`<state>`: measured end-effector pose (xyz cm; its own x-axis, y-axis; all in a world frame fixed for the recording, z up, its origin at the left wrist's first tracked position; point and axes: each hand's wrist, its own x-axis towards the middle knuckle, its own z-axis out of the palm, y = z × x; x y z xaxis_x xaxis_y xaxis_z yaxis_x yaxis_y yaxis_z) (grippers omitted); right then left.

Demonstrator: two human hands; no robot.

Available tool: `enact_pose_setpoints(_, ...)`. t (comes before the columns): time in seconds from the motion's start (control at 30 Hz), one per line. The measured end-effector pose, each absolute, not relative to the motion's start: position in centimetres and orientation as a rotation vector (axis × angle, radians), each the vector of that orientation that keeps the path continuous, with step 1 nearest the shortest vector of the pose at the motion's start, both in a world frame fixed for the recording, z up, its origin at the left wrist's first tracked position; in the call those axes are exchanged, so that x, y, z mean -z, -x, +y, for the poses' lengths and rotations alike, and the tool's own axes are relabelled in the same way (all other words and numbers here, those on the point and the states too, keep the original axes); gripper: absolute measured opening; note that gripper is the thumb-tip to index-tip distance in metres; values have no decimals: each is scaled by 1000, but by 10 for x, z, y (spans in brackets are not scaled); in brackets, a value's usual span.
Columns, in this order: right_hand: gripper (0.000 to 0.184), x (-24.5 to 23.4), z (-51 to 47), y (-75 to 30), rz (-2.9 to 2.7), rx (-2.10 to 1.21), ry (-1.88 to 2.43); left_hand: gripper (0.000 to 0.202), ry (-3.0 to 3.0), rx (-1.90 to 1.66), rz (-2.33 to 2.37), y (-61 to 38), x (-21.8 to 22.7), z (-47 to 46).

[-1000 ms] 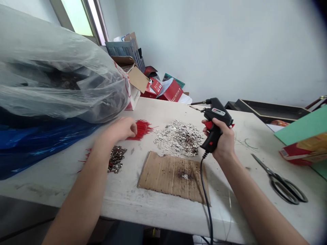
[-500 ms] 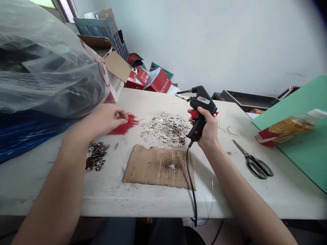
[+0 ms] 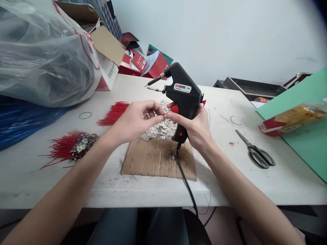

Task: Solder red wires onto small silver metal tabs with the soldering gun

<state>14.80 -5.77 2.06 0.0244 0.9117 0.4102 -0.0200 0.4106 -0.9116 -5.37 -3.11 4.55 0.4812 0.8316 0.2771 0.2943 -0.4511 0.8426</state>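
Note:
My right hand (image 3: 198, 127) is wrapped around a black soldering gun (image 3: 187, 90) with a red trigger, its tip aimed left and raised off the table. Between the fingertips of my left hand (image 3: 139, 119) is a thin red wire (image 3: 166, 113), and my right thumb meets it there. Beneath both hands lies a heap of small metal tabs (image 3: 162, 131). A single metal tab rests on the scorched cardboard piece (image 3: 145, 158). Red wires (image 3: 112, 114) are bundled left of the heap. Closer to me, more red wires (image 3: 62, 146) lie with metal tabs at their ends.
Scissors (image 3: 258, 154) lie on the right, near a green board (image 3: 304, 132) and a red and yellow package (image 3: 291, 119). A large plastic bag (image 3: 51, 58) fills the left side. Boxes (image 3: 108, 44) stand at the back. The gun's black cord (image 3: 186, 183) hangs over the table edge.
My left hand has left the red wire bundle and come right, to my right hand, with a wire in its fingers. The soldering gun has come closer and shifted left.

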Motion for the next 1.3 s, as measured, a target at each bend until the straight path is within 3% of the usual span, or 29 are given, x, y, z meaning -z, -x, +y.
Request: enact_pose_setpoints(1.3, 18, -15, -58, -145, -1255, -773, 871, 16, -1973, -1009, 978, 44, -39, -32)
